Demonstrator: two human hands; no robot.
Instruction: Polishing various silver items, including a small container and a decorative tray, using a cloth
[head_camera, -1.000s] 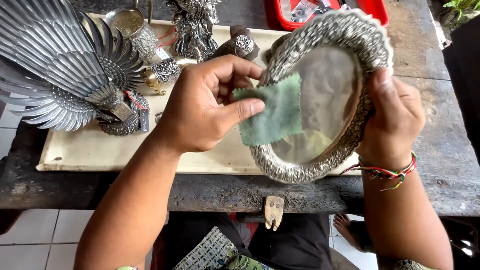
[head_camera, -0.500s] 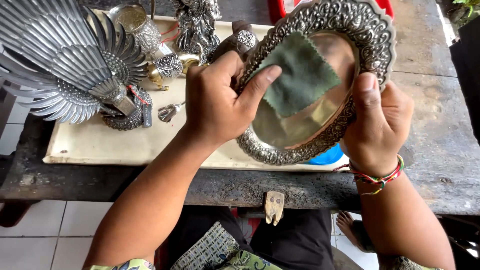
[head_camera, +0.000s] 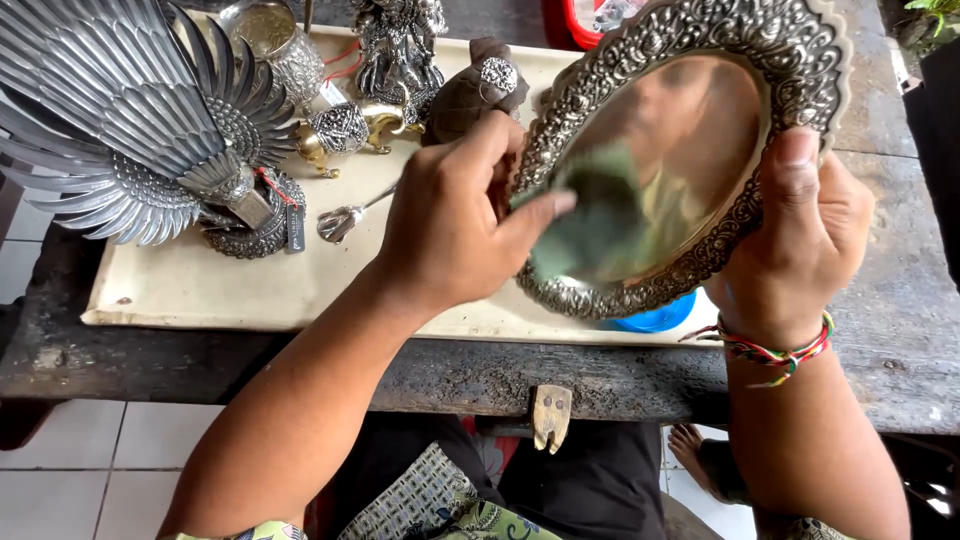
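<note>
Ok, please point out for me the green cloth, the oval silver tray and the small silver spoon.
green cloth (head_camera: 590, 215), head view, on its blurred middle.
oval silver tray (head_camera: 790, 45), head view, on the embossed upper rim.
small silver spoon (head_camera: 340, 222), head view, on its bowl end.

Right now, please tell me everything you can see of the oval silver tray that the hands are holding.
The oval tray looks like silver metal, with a wide embossed rim of floral relief and a smooth, shiny centre that shows blurred reflections. It is held tilted above the table, not resting on it. The right hand holds its rim, thumb on the front. The left hand presses a green cloth against the lower left of the smooth centre.
</note>
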